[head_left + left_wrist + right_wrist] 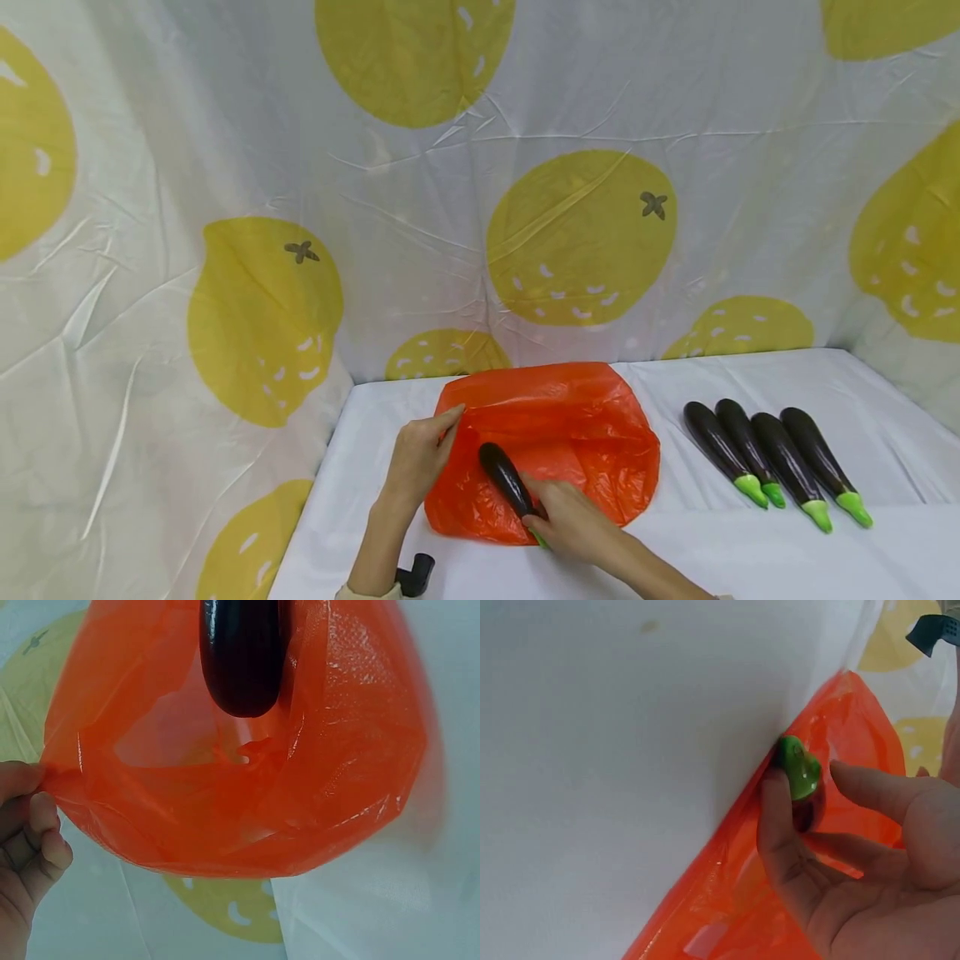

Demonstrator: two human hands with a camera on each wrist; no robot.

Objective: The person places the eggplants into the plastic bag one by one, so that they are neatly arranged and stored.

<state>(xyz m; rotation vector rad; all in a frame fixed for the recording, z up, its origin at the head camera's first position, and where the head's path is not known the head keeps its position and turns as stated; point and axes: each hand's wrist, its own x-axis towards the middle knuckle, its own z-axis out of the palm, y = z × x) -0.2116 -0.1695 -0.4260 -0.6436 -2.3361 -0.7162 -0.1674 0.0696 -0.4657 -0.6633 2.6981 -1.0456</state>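
A red plastic bag (622, 467) lies spread on the white cloth. With thumb and fingertips my left hand (420, 454) pinches the bag's left edge; the left wrist view shows this hand (26, 840) holding the rim out. My right hand (570, 517) grips a dark eggplant (506, 477) near its green stem end, the rounded end pointing away over the bag. In the right wrist view, fingers and thumb curl around the eggplant's green stem cap (799, 769). Whether the eggplant is inside the bag or above it, I cannot tell.
Several eggplants (772, 454) lie side by side at the right of the white-covered table (712, 558), green ends towards me. A lemon-print curtain (420, 250) hangs behind and at the sides. A black object (417, 575) sits by the left wrist.
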